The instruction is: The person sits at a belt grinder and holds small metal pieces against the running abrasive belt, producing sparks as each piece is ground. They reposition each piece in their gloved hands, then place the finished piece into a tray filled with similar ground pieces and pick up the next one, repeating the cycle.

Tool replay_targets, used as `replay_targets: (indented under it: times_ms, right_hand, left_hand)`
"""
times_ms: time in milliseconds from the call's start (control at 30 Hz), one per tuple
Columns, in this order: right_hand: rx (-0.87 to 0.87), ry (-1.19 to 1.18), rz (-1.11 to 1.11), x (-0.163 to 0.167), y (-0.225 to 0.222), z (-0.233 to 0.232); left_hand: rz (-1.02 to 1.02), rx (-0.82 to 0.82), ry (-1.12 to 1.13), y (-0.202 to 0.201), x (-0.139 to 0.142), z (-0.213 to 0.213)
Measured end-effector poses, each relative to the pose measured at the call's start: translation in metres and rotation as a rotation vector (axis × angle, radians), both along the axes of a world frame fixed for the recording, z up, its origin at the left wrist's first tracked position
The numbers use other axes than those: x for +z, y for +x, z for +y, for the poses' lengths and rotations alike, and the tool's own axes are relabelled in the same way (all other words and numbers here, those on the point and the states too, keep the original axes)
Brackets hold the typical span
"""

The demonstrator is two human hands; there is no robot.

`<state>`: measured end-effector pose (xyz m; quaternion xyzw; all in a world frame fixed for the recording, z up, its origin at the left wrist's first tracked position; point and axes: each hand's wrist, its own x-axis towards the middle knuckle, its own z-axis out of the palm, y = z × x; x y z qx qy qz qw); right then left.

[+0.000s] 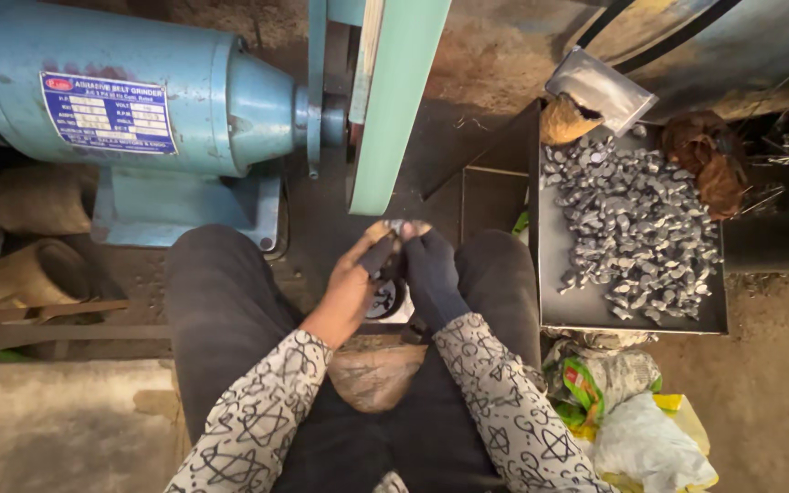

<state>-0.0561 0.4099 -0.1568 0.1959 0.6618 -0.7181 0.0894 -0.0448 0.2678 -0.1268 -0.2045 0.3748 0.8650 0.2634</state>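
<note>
Both hands meet just below the green abrasive belt [393, 100] of a blue belt grinder [139, 100]. My left hand [358, 278] is bare apart from dark finger covers. My right hand [431, 269] wears a dark glove. Together they pinch a small grey metal piece [401, 225] at their fingertips, close to the belt's lower end. My knees in dark trousers frame the hands. A round dark object [385, 299] lies under the hands, partly hidden.
A metal tray [586, 306] at the right holds several small grey metal pieces [636, 233], with brown rags [705, 160] and a plastic bag [600, 87] at its far end. Crumpled bags [636, 429] lie at the lower right. Belt rolls [34, 274] sit at the left.
</note>
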Motion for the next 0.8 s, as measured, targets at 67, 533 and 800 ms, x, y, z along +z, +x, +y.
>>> replay_targets:
  times_ms: [67,533,800]
  right_hand:
    - [0.118,0.109,-0.015,0.003,0.008,0.003]
    - [0.096,0.083,0.075,0.013,-0.017,-0.008]
    - [0.135,0.374,0.386,0.016,0.005,0.011]
  left_hand:
    - [0.216,0.082,-0.154,0.004,-0.005,0.002]
    - [0.049,0.136,0.159,0.002,-0.023,-0.004]
    - [0.18,0.108,0.275,0.006,-0.029,0.005]
